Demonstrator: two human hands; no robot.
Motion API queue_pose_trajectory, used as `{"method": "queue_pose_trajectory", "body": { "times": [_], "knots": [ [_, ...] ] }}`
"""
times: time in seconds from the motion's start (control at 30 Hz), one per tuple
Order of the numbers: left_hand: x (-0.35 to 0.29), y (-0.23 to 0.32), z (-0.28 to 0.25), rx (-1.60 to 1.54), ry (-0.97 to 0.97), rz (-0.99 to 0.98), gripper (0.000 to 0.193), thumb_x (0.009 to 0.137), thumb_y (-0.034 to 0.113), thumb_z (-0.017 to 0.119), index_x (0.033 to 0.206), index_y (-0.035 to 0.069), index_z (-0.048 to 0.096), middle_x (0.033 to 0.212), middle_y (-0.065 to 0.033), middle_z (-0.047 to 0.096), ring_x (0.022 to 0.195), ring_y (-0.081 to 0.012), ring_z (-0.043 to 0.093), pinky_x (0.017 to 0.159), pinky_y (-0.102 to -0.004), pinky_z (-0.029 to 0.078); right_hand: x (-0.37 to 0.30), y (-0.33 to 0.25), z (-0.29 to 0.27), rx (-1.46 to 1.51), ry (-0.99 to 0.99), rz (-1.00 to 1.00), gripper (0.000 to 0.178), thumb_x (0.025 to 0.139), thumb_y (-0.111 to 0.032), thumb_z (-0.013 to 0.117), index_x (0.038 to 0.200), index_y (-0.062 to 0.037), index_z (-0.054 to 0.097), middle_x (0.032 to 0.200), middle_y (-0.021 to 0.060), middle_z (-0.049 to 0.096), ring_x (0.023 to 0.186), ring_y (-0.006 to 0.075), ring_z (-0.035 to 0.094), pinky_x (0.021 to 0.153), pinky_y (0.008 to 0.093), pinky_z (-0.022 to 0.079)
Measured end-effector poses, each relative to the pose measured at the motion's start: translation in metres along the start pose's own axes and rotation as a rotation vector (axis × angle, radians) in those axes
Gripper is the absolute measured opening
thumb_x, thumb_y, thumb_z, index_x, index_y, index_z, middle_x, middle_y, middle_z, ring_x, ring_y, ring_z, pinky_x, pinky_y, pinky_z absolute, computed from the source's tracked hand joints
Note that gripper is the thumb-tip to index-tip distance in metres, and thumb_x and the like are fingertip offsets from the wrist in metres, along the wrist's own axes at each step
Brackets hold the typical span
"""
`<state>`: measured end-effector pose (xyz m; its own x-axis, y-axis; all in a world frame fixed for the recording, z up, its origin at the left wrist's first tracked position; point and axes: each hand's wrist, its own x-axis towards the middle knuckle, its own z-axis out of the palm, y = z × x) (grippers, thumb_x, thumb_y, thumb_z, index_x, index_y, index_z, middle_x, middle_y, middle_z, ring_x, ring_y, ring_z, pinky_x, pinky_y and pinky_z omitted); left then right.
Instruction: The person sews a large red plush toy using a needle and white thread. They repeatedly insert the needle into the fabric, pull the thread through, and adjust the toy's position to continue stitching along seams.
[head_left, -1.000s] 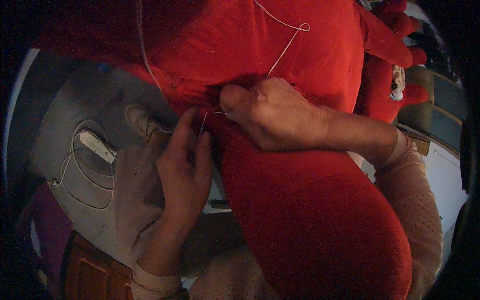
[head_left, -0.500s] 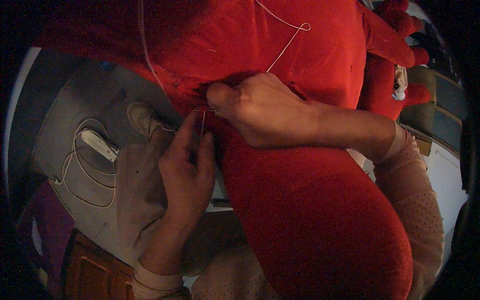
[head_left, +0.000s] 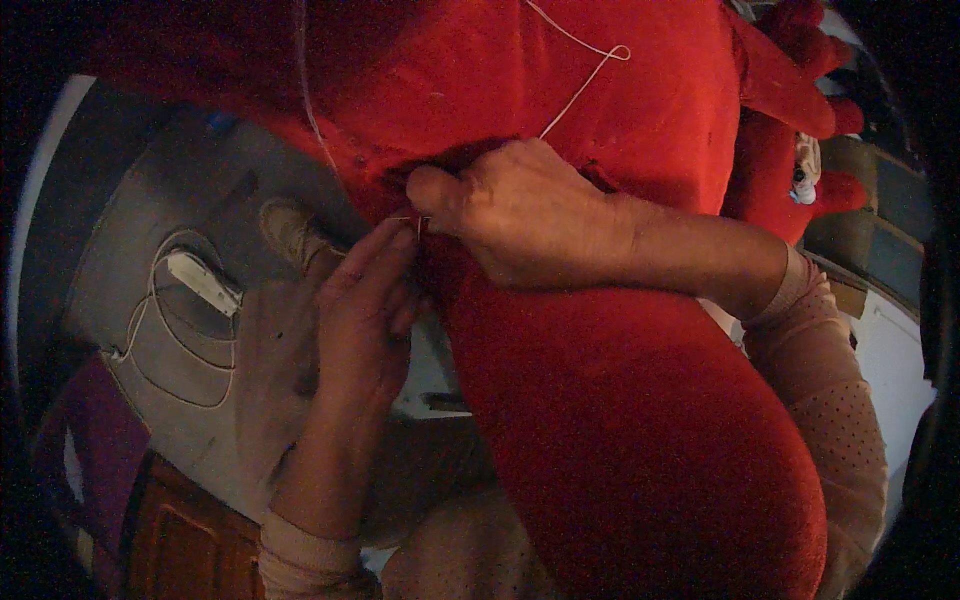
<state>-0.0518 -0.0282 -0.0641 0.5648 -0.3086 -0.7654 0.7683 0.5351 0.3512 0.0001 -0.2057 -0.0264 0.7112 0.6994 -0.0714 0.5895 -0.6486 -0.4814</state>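
A large red plush piece (head_left: 610, 420) lies over my lap and stretches up across the view. My right hand (head_left: 530, 220) is closed against its dark, gathered edge, with a thin needle (head_left: 399, 218) jutting left from beside the thumb and fingers. Just left of it, my left hand (head_left: 365, 310) has its fingers bent, their tips close to the needle, pinching what looks like the short run of pale thread (head_left: 420, 229) there. A longer white thread (head_left: 585, 88) with a small loop trails up over the red plush from behind my right hand.
On the grey floor at left lies a white power strip (head_left: 203, 284) with its looped cord (head_left: 150, 372). A shoe (head_left: 290, 232) is beyond it. A brown wooden panel (head_left: 195, 535) and purple cloth (head_left: 95, 440) are at lower left. More red plush limbs (head_left: 790, 90) lie at upper right.
My left hand has drawn its fingers in and up against the needle, and the thread between them is shorter. My right hand keeps its grip at nearly the same spot.
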Motion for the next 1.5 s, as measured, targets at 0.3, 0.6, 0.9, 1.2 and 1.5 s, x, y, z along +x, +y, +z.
{"method": "queue_pose_trajectory", "body": {
  "times": [0.3,0.6,0.9,1.2,1.5],
  "knots": [
    [0.012,-0.006,-0.008,0.040,-0.026,0.067,0.019,0.087,0.016,0.065,0.102,0.003,0.064,0.064,0.0065,0.051,0.048,-0.0022,0.036,0.043,-0.0200,0.026,0.002,-0.002,-0.001,-0.011,-0.027,0.017,0.016,0.076,-0.008,0.053,0.090,-0.0034,0.048,0.055,0.0182,0.054,0.054,0.0402,0.058,0.046,0.0500,0.043],
    [0.015,0.001,-0.020,0.387,0.157,0.284,0.017,0.085,0.019,0.067,0.096,0.006,0.066,0.071,0.0022,0.058,0.055,-0.0061,0.046,0.049,-0.0217,0.036,0.003,-0.010,-0.015,-0.175,0.051,-0.026,0.015,0.077,-0.011,0.055,0.091,-0.0051,0.054,0.090,0.0134,0.061,0.069,0.0299,0.064,0.043,0.0404,0.047],
    [0.018,0.003,-0.018,0.236,0.170,0.244,0.018,0.085,0.012,0.063,0.100,0.003,0.066,0.084,-0.0021,0.064,0.065,-0.0098,0.053,0.058,-0.0243,0.042,0.059,-0.030,-0.025,-0.365,-0.198,-0.238,0.014,0.078,-0.014,0.056,0.087,-0.0042,0.059,0.078,0.0154,0.064,0.070,0.0227,0.067,0.048,0.0367,0.052],
    [0.018,-0.005,-0.014,0.300,0.093,0.391,0.019,0.084,0.014,0.068,0.099,0.002,0.067,0.092,-0.0025,0.067,0.081,-0.0105,0.059,0.074,-0.0239,0.046,0.039,-0.015,-0.020,0.028,-0.290,0.210,0.010,0.076,-0.008,0.055,0.081,-0.0014,0.061,0.076,0.0197,0.064,0.074,0.0373,0.064,0.067,0.0447,0.052],
    [0.028,-0.005,-0.025,0.356,0.003,0.471,0.022,0.083,0.012,0.069,0.101,0.000,0.068,0.092,-0.0047,0.068,0.081,-0.0108,0.060,0.076,-0.0235,0.047,0.030,0.001,0.008,-0.058,-0.214,0.242,0.014,0.076,-0.013,0.057,0.082,-0.0030,0.065,0.079,0.0200,0.064,0.077,0.0379,0.063,0.071,0.0453,0.051]
  ]
}}
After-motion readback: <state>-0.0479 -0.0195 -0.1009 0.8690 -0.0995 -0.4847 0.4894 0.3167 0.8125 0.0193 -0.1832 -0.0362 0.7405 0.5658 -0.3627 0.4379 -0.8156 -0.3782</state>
